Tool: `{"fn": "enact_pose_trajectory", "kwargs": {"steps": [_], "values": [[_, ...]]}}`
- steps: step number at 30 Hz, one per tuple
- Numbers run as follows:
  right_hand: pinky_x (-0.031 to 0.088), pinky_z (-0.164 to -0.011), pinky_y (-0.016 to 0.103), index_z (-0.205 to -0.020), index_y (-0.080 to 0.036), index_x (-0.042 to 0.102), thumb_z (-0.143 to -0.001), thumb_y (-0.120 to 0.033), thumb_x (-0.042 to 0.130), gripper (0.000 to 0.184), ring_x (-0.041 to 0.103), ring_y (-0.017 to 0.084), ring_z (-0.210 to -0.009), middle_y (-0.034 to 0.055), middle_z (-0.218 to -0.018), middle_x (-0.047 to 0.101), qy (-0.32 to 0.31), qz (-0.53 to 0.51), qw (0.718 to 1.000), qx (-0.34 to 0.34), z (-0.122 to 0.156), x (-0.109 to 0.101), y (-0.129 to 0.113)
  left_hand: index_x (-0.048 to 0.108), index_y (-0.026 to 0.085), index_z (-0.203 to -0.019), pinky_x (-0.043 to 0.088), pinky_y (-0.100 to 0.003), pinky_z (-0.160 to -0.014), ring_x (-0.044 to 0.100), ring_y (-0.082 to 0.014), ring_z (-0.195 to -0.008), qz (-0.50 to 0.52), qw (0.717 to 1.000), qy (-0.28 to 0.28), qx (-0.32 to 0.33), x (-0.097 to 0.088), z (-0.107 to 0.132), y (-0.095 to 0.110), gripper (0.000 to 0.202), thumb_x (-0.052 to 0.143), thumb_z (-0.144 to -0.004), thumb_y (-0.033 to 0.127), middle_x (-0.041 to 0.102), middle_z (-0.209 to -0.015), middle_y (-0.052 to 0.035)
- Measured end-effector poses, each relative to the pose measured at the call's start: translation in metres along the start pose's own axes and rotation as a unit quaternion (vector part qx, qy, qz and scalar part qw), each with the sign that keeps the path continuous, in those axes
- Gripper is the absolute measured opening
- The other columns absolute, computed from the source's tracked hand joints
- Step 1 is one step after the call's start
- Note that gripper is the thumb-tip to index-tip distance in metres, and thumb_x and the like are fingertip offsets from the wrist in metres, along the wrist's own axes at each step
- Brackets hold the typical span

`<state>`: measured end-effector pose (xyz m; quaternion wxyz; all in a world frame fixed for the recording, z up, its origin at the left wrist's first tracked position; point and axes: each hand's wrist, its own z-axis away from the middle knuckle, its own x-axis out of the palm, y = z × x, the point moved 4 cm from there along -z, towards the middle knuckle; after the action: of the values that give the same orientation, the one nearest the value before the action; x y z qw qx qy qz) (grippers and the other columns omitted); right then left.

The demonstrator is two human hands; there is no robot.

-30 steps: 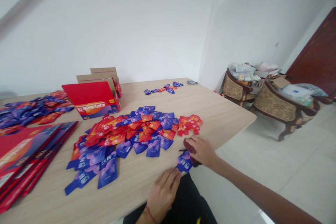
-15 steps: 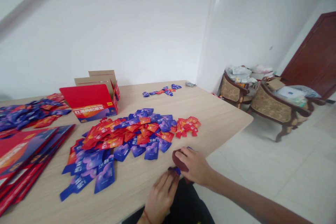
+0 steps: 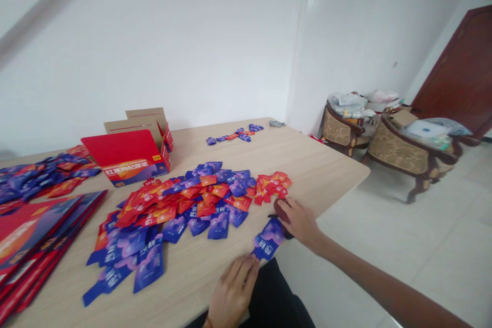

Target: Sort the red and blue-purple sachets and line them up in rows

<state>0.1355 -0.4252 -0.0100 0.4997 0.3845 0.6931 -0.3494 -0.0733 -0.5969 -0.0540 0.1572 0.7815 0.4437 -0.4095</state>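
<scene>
Blue sachet (image 3: 268,238), 1 piece, laid print side up at the near edge of the counter (image 3: 215,266), between the 2 hands. Its lower end is held under the left hand (image 3: 235,287), the fingers pressed together on it; whether it is pinched or only pinned down cannot be told. Its upper end meets the right hand (image 3: 299,221), the fingers of which are curled over a dark red object (image 3: 282,211), nature uncertain. Risks, as judged: the sachet could be slid over the edge towards the dark clothing (image 3: 274,297) below, should the left hold be loosened, so little counter being left beside it; its film could be creased or torn, should the 2 ends be pulled unevenly; the small red sachets (image 3: 272,186), placed just beyond the right hand, could be scattered by a wide sweep of it. Markings: 2 large white characters are borne by the sachet, the first apparently 纯, the second not surely legible. On the open red box (image 3: 126,156), 红黑枸杞原浆 is read in white, with the numeral 40 below; the yellow label and finer lines are too small to be read. No brand name can be made out.
</scene>
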Motion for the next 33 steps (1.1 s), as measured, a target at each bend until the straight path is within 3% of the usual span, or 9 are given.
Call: {"fn": "enact_pose_trajectory", "kwargs": {"steps": [3, 7, 12, 16, 19, 22, 24, 28, 33], "values": [[0.052, -0.087, 0.036, -0.137, -0.026, 0.058, -0.090, -0.028, 0.063, 0.047, 0.066, 0.026, -0.105, 0.0087, -0.129, 0.064, 0.087, -0.060, 0.994, 0.041, -0.012, -0.018, 0.034, 0.067, 0.016, -0.126, 0.060, -0.036, -0.094, 0.071, -0.0232, -0.106, 0.016, 1.000, 0.006, -0.025, -0.005, -0.006, 0.001, 0.034, 0.040, -0.105, 0.015, 0.074, -0.118, -0.0093], [0.051, -0.092, 0.037, -0.135, -0.024, 0.058, -0.090, -0.034, 0.059, 0.046, 0.066, 0.026, -0.103, 0.0081, -0.125, 0.065, 0.207, -0.114, 0.964, 0.119, -0.035, -0.034, 0.093, 0.062, 0.017, -0.133, 0.062, -0.041, -0.092, 0.070, -0.0265, -0.107, 0.036, 0.997, -0.038, -0.065, -0.010, -0.029, 0.001, 0.034, 0.052, -0.103, 0.031, 0.071, -0.121, -0.0120], [0.049, -0.092, 0.038, -0.136, -0.018, 0.057, -0.089, -0.040, 0.057, 0.051, 0.064, 0.028, -0.107, 0.0121, -0.128, 0.062, 0.251, -0.163, 0.926, 0.231, -0.061, -0.006, 0.155, 0.053, 0.015, -0.145, 0.056, -0.050, -0.102, 0.063, -0.0337, -0.123, 0.019, 0.988, -0.098, -0.117, 0.005, -0.076, 0.002, 0.058, 0.066, -0.097, 0.044, 0.064, -0.137, -0.0161], [0.049, -0.091, 0.038, -0.136, -0.018, 0.057, -0.089, -0.043, 0.057, 0.053, 0.063, 0.027, -0.105, 0.0135, -0.128, 0.061, 0.233, -0.204, 0.910, 0.277, -0.066, 0.023, 0.173, 0.052, 0.015, -0.148, 0.051, -0.057, -0.106, 0.054, -0.0416, -0.134, -0.003, 0.984, -0.126, -0.122, 0.038, -0.101, 0.016, 0.082, 0.074, -0.086, 0.063, 0.057, -0.148, -0.0189], [0.048, -0.087, 0.038, -0.134, -0.020, 0.058, -0.089, -0.044, 0.057, 0.052, 0.063, 0.027, -0.101, 0.0131, -0.126, 0.062, 0.216, -0.210, 0.914, 0.271, -0.066, 0.034, 0.177, 0.053, 0.015, -0.148, 0.049, -0.057, -0.109, 0.051, -0.0413, -0.138, -0.021, 0.982, -0.142, -0.120, 0.065, -0.102, 0.031, 0.084, 0.075, -0.084, 0.064, 0.053, -0.152, -0.0198], [0.048, -0.086, 0.038, -0.135, -0.019, 0.057, -0.089, -0.046, 0.055, 0.053, 0.063, 0.028, -0.100, 0.0131, -0.125, 0.062, 0.221, -0.200, 0.916, 0.268, -0.065, 0.036, 0.179, 0.060, 0.014, -0.140, 0.056, -0.050, -0.103, 0.058, -0.0355, -0.133, -0.050, 0.986, -0.117, -0.106, 0.084, -0.094, 0.040, 0.057, 0.070, -0.094, 0.045, 0.059, -0.146, -0.0187], [0.049, -0.086, 0.038, -0.136, -0.020, 0.056, -0.089, -0.047, 0.055, 0.054, 0.063, 0.028, -0.101, 0.0132, -0.126, 0.062, 0.223, -0.191, 0.919, 0.264, -0.065, 0.036, 0.179, 0.066, 0.016, -0.132, 0.060, -0.042, -0.098, 0.065, -0.0297, -0.126, -0.055, 0.993, -0.084, -0.068, 0.088, -0.089, 0.043, 0.035, 0.062, -0.100, 0.030, 0.067, -0.138, -0.0143], [0.050, -0.084, 0.039, -0.137, -0.020, 0.055, -0.090, -0.050, 0.052, 0.056, 0.064, 0.029, -0.098, 0.0145, -0.127, 0.062, 0.209, -0.179, 0.926, 0.260, -0.065, 0.038, 0.178, 0.069, 0.022, -0.126, 0.062, -0.035, -0.097, 0.068, -0.0229, -0.121, -0.033, 0.997, -0.069, 0.025, 0.070, -0.086, 0.045, 0.028, 0.052, -0.104, 0.023, 0.071, -0.132, -0.0083], [0.051, -0.080, 0.043, -0.137, -0.020, 0.056, -0.089, -0.058, 0.049, 0.062, 0.065, 0.033, -0.096, 0.0164, -0.125, 0.062, 0.204, -0.171, 0.930, 0.253, -0.064, 0.043, 0.183, 0.063, 0.025, -0.138, 0.061, -0.027, -0.098, 0.067, -0.0179, -0.122, 0.004, 0.987, -0.147, 0.063, 0.016, -0.102, 0.030, 0.038, 0.042, -0.107, 0.021, 0.068, -0.138, -0.0052]]}}
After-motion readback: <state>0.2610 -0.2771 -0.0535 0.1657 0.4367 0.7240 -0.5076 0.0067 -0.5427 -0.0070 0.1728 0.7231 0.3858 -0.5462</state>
